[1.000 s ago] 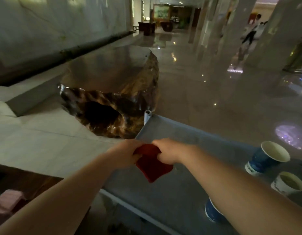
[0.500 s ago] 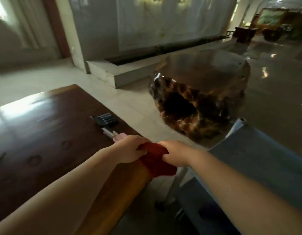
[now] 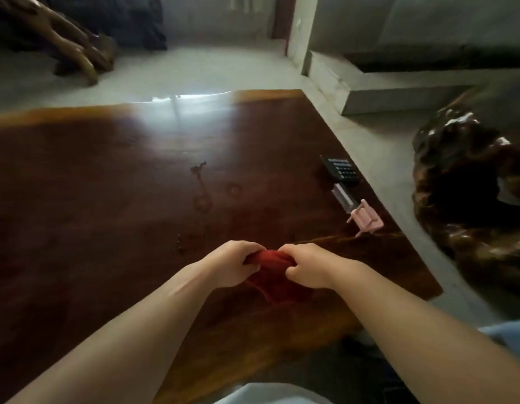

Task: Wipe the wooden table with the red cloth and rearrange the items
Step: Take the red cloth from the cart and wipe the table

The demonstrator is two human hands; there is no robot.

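The red cloth is bunched between both hands above the near part of the dark wooden table. My left hand grips its left end and my right hand grips its right end, with the rest of the cloth hanging down to the tabletop. Wet rings and smears mark the middle of the table. Along the right edge lie a black calculator, a clear tube-like item and a small pink stand.
A glossy carved root stump stands on the floor right of the table. A stone step runs at the back right. Another carved wood piece sits at the far left on the pale floor.
The view has swung left from the grey bench with cups to the wooden table. Both hands, still holding the red cloth, have moved from over the bench to above the table's near part.
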